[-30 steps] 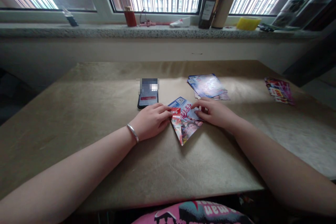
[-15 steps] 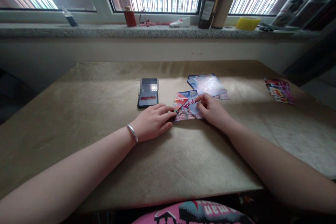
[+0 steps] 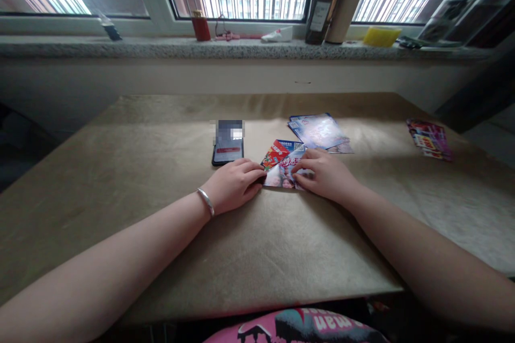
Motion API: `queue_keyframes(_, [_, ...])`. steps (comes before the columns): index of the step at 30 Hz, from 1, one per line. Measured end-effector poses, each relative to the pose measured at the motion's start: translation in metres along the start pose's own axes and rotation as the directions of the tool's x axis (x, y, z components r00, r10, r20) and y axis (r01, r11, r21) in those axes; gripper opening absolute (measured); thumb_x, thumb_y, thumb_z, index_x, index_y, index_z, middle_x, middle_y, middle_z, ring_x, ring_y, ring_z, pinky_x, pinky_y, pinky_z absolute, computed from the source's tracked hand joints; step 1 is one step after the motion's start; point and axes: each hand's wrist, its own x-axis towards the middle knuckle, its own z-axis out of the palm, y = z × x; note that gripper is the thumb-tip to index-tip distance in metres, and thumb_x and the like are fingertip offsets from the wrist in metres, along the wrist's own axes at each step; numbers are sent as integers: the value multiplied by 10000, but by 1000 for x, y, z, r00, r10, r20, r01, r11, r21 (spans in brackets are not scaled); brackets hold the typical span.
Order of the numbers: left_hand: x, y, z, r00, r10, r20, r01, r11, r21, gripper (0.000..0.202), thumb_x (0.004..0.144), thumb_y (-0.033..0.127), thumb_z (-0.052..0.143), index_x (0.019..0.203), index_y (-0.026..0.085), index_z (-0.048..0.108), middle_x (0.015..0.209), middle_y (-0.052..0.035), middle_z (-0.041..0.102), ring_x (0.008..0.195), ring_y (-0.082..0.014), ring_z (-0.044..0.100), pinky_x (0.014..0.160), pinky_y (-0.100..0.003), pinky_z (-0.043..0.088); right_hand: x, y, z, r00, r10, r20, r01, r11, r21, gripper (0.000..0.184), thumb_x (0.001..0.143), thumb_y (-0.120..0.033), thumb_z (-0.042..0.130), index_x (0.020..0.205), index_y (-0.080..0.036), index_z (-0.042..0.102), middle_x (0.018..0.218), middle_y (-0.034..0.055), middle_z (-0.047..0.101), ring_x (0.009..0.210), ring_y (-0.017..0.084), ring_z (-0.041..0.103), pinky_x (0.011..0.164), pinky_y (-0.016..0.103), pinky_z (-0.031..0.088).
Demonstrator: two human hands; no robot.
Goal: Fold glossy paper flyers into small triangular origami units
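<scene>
A folded glossy sheet printed in red, blue and white (image 3: 282, 163) lies near the middle of the brown cloth-like tabletop (image 3: 193, 257), between the person's two hands. Its left edge runs under the fingertips of the bare left hand (image 3: 233, 186), whose wrist wears a shiny silver-coloured bangle (image 3: 206, 202). The thumb is poorly seen, so whether this hand pinches the sheet or only presses on it cannot be told.

The bare right hand (image 3: 328, 174) has bent fingers on the sheet's right part and covers that end; whether it grips or merely rests there is likewise unclear. The sheet's large lettering is partly covered and hard to read, and its underside is out of sight.

Just beyond the left hand lies a black smartphone (image 3: 228, 153), the far part of its screen blurred into blocks. Beyond the right hand is a pile of pale blue and white glossy sheets (image 3: 319, 131); glare washes out the top print, and the lower sheets show only at their edges. At the far right sits a small pile of red and purple printed papers (image 3: 428, 140), too small to read. Both forearms are cut off by the frame.
</scene>
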Motion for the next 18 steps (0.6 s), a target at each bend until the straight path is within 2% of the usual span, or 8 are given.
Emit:
queue_keyframes(3, [0,1,0,1000,-8,-2,8,1000,0,256,895,231,472,1087,140,616,1054,-96,644,974,-196,576,888,-372,496,-1,-2,-1,986,-168,15,167,984,54,226,803,-343,585,964,-233,699,1117,74,645,1095,242,539,939,401,423])
queue_keyframes(5, [1,2,1,1000,-9,-17,9,1000,3,248,891,233,476,1067,141,625,1041,-95,650,952,-193,583,869,-366,504,-1,-2,-2,972,-228,46,225,972,70,303,788,-360,605,1059,-241,670,1200,66,624,1170,254,503,1002,446,375])
queue_keyframes(10, [2,0,4,1000,0,-26,1,1000,23,263,894,224,462,1090,156,625,1044,-88,653,954,-192,586,862,-363,506,-2,3,-2,958,-269,102,263,963,64,424,762,-391,631,1160,-246,623,1234,71,610,1160,258,515,999,460,383])
queue_keyframes(18, [4,2,0,1000,7,10,-7,999,31,285,902,222,446,1113,175,632,1054,-90,645,934,-183,586,854,-354,503,-2,6,-4,934,-346,92,341,938,65,422,753,-204,581,1173,-207,619,1226,89,617,1165,237,520,1008,438,402])
